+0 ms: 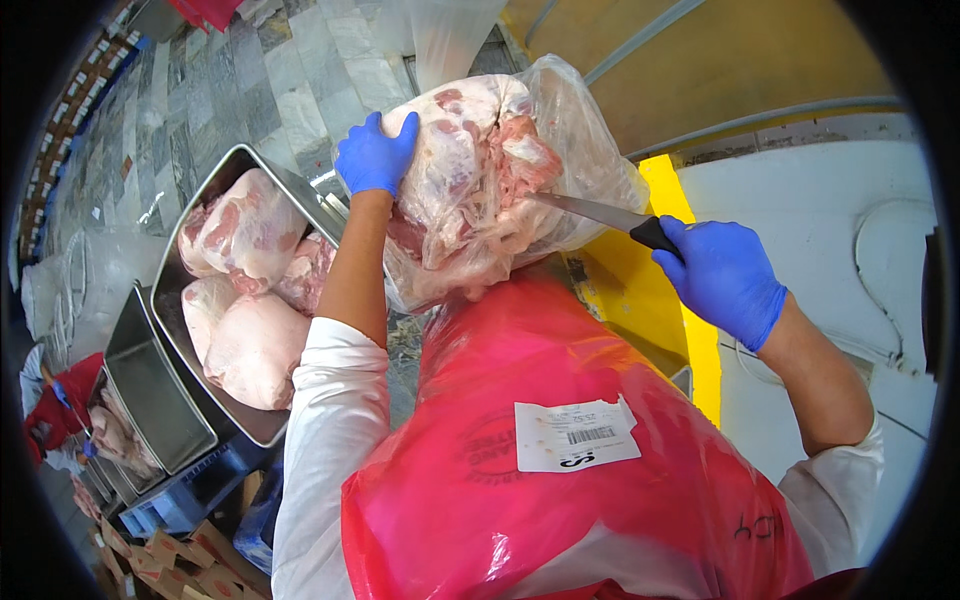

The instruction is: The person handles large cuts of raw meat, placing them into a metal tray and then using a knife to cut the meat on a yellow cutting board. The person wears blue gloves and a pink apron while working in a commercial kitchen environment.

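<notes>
The large meat cut [440,170], partly wrapped in a clear plastic bag [590,140], was positioned to the right of the metal bin [310,203]. The left grip [378,155], spread wide, rested on the cut's side nearest the bin. The right grip [728,280], farther right of the bin, was closed around the handle of a knife [600,212], with its tip at the meat.
</notes>
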Action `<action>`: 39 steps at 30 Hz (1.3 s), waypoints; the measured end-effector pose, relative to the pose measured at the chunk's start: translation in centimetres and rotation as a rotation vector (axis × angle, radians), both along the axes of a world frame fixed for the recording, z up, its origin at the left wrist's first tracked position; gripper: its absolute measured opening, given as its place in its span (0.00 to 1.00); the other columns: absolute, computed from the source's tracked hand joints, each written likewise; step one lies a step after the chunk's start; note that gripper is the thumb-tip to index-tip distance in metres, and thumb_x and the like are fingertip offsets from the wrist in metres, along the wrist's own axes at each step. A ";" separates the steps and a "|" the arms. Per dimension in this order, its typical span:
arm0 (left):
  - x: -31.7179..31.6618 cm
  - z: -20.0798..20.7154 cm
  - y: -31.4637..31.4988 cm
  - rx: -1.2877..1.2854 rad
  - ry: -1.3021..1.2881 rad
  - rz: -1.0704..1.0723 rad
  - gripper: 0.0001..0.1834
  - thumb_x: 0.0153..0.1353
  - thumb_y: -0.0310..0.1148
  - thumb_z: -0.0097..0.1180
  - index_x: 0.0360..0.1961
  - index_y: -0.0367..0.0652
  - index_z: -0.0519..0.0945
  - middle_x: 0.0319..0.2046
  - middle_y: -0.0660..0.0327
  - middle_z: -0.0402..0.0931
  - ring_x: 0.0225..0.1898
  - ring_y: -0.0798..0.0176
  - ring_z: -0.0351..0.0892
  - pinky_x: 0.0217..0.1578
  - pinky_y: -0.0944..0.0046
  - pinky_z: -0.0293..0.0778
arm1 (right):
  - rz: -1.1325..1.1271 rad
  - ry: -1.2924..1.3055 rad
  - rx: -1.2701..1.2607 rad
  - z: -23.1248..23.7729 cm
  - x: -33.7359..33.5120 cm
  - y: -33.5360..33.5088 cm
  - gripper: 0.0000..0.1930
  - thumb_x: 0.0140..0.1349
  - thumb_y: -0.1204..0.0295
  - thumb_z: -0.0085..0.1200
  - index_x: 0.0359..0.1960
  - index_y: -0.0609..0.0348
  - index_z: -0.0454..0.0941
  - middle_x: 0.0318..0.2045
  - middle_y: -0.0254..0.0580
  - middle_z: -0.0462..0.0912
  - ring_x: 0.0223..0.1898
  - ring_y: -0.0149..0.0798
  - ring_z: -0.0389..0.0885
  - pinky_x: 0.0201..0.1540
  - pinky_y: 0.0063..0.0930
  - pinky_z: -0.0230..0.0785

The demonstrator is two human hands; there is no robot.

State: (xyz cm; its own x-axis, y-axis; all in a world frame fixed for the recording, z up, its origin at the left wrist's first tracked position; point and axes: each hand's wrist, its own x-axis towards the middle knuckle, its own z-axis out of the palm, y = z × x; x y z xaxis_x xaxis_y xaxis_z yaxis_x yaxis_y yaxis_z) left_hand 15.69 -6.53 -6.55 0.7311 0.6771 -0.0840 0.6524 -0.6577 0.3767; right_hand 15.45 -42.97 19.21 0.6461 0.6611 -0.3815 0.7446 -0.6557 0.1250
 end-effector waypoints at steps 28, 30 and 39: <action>0.4 0.1 0.1 0.025 0.022 -0.002 0.45 0.55 0.74 0.52 0.61 0.48 0.81 0.49 0.41 0.82 0.53 0.37 0.81 0.55 0.43 0.76 | -0.656 0.230 0.597 -31.9 -8.8 -9.6 0.21 0.67 0.52 0.58 0.44 0.57 0.72 0.27 0.61 0.83 0.29 0.67 0.82 0.31 0.57 0.73; 0.0 0.2 0.2 0.014 0.030 0.013 0.45 0.56 0.74 0.52 0.61 0.48 0.80 0.50 0.41 0.82 0.54 0.37 0.80 0.55 0.43 0.76 | -0.669 0.236 0.691 -34.8 -9.7 -8.3 0.21 0.67 0.52 0.58 0.46 0.58 0.73 0.29 0.63 0.83 0.31 0.68 0.82 0.33 0.57 0.73; -3.4 -0.8 -1.4 0.052 -0.094 0.096 0.44 0.57 0.71 0.53 0.59 0.44 0.80 0.51 0.40 0.81 0.53 0.36 0.81 0.53 0.43 0.76 | -0.820 0.455 0.716 -22.4 -11.3 -10.4 0.22 0.67 0.58 0.59 0.53 0.63 0.75 0.39 0.64 0.84 0.42 0.60 0.85 0.44 0.47 0.76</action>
